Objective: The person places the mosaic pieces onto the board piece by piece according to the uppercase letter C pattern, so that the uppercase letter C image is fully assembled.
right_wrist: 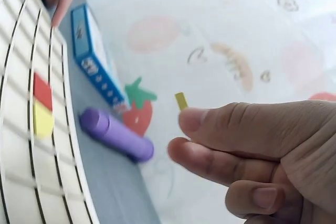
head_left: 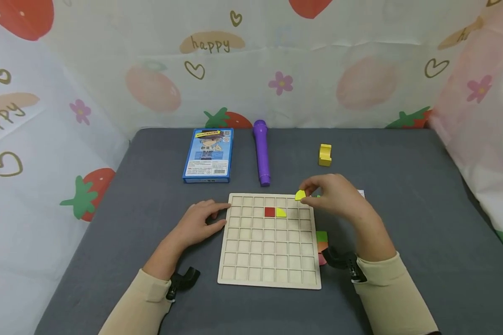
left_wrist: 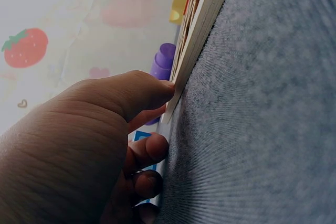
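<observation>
A wooden grid board point(head_left: 257, 248) lies on the table with a red square tile point(head_left: 269, 212) and a yellow rounded tile point(head_left: 281, 212) side by side in its cells. My right hand point(head_left: 337, 195) pinches a second yellow tile point(head_left: 300, 195) between thumb and finger, above the board's far right corner. In the right wrist view this yellow tile point(right_wrist: 181, 100) shows edge-on. At the board's left edge, my left hand point(head_left: 199, 223) touches the rim with its thumb and index finger, the other fingers loosely bent.
Behind the board lie a blue box point(head_left: 208, 156), a purple microphone-shaped stick point(head_left: 261, 153) and a yellow notched block point(head_left: 324, 155). Green point(head_left: 321, 236), orange and pink pieces lie along the board's right edge, partly hidden by the right wrist camera. A patterned cloth hangs behind the table.
</observation>
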